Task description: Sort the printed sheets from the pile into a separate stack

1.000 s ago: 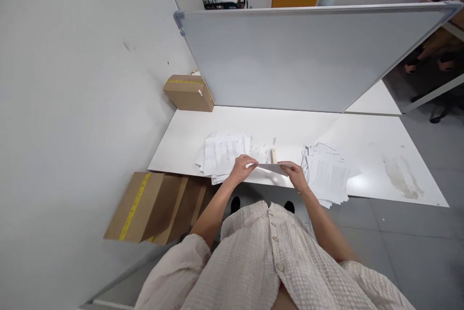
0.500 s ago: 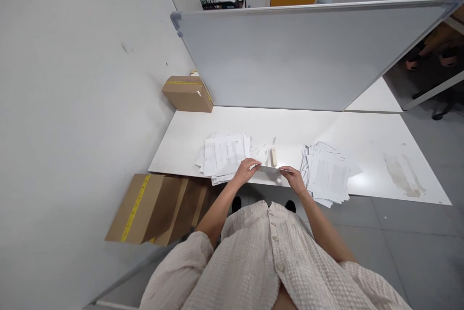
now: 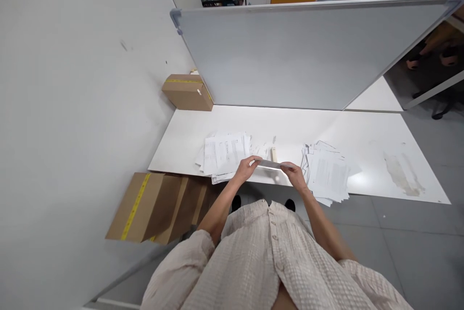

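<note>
A brown cardboard box (image 3: 188,99) banded with yellow tape (image 3: 184,81) stands on the white worktop (image 3: 286,121), contents hidden. Print on two loose stacks of white paper (image 3: 225,155) is too small to read. Between them, the left hand (image 3: 246,169) and right hand (image 3: 295,176) hold a thin, flat grey piece (image 3: 271,164) above the worktop, fingers pinching its opposite ends, forearms reaching forward.

Extends bare left forearm (image 3: 217,211) and bare right forearm (image 3: 324,225) forward, converging inward. Holds bare left hand (image 3: 246,170) and bare right hand (image 3: 296,176) roughly level, slightly apart, with fingertips pointed inward. Pinches with thumbs and fingers on both sides.
</note>
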Tool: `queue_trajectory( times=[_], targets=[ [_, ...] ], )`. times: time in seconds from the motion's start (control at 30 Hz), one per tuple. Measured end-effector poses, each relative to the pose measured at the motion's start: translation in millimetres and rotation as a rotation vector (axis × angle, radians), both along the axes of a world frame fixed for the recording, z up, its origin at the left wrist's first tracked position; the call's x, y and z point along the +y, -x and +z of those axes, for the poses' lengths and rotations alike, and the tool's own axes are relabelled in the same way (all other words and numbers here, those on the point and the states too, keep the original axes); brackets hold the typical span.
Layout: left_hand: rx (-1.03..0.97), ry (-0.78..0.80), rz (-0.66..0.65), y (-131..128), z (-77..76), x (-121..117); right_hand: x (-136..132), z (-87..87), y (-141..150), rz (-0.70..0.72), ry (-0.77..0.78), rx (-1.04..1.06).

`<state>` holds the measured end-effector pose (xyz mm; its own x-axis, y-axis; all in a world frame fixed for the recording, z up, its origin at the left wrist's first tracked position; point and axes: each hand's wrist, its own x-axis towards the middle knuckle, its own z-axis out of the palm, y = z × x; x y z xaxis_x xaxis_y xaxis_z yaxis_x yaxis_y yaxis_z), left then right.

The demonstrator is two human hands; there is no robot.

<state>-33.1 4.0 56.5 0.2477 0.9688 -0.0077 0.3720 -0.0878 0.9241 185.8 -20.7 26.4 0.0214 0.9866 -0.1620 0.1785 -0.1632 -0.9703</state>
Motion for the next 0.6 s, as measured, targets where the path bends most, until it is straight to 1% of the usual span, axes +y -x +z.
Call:
queue_trajectory(
  times=[0.1, 0.23, 0.33, 0.4, 0.5, 0.6],
  targets=[
    [0.003, 0.039, 0.001, -2.5, -0.1, 2.2, 3.0, -5.0, 0.5, -0.015, 0.028, 0.017],
    [-0.020, 0.066, 0.008, -1.4, -5.9, 4.3, 2.6, -10.1, -1.6, 0.015, 0.021, 0.022],
    [-0.118, 0.090, 0.085, 1.0, -11.7, 7.0, -0.2, -10.6, -4.8, 0.046, 0.038, 0.002],
    [-0.197, 0.157, 0.157, 1.8, -15.4, 9.4, -2.5, -9.5, -6.3, 0.083, 0.071, 0.012],
    [-0.270, 0.304, 0.240, 0.9, -18.9, 12.2, -6.5, -5.8, -7.4, 0.098, 0.115, 0.020],
    [-0.318, 0.418, 0.289, -2.7, -19.3, 13.2, -11.3, 0.7, -8.9, 0.081, 0.163, -0.053]
  ],
)
